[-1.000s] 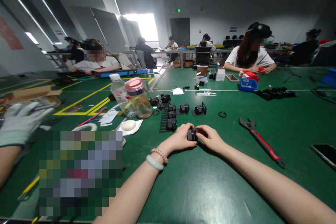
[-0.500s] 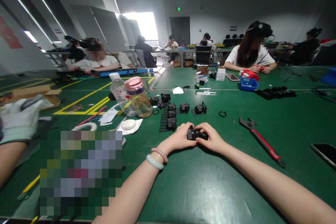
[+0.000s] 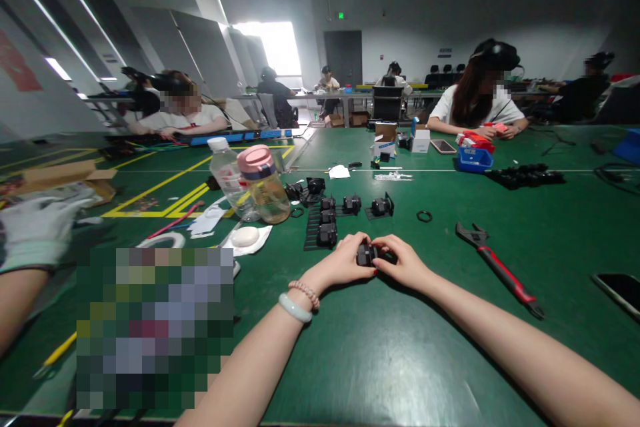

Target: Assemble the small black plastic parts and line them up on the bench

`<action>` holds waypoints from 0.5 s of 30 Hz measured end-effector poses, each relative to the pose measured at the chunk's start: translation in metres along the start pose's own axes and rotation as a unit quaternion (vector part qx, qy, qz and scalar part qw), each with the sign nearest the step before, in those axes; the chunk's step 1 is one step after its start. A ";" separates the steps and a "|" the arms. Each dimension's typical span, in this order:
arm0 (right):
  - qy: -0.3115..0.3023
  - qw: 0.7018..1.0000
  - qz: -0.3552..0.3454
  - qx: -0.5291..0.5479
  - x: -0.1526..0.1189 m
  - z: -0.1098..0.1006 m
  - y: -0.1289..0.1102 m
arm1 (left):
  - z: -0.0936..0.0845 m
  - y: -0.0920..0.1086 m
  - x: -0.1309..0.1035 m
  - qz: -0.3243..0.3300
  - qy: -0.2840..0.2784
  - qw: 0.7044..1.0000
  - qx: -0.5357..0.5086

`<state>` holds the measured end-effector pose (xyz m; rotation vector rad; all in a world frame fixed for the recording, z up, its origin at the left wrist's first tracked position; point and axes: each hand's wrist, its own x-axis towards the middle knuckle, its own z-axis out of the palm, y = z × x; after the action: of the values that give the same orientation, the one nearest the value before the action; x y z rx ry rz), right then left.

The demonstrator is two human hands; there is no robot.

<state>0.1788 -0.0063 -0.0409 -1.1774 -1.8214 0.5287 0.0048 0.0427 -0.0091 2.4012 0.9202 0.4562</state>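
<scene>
Both my hands meet over the green table, around a small black plastic fitting with a ribbed, blocky body. My left hand is closed on it from the left, a bead bracelet and a pale bangle on that wrist. From the right, the fingers of my right hand pinch its other end; part of the fitting is hidden behind them. Just beyond my left hand stand several similar black parts on slotted plates. A black ring lies beyond my right hand.
An adjustable wrench with red-black handles lies at right, near a phone. A pink-lidded cup and a clear bottle stand left of the parts. Another person's gloved hand is at far left. A blue bin sits farther back.
My hands stay in nearly the same place on the black fitting, with only a slight shift of the right fingers. The gloved hand at far left has moved slightly.
</scene>
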 end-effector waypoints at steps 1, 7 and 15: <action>0.000 1.000 0.001 -0.001 0.000 0.000 0.000 | 0.000 0.000 0.000 0.001 -0.001 1.000 0.002; 0.000 1.000 0.009 -0.012 0.000 0.000 -0.002 | 0.000 0.001 0.000 -0.001 -0.004 1.000 0.004; -0.004 0.999 0.018 -0.029 0.000 0.000 -0.002 | -0.002 0.004 0.000 -0.002 -0.001 1.000 0.005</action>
<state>0.1775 -0.0067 -0.0394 -1.2500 -1.8364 0.5055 0.0061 0.0413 -0.0055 2.4088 0.9276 0.4475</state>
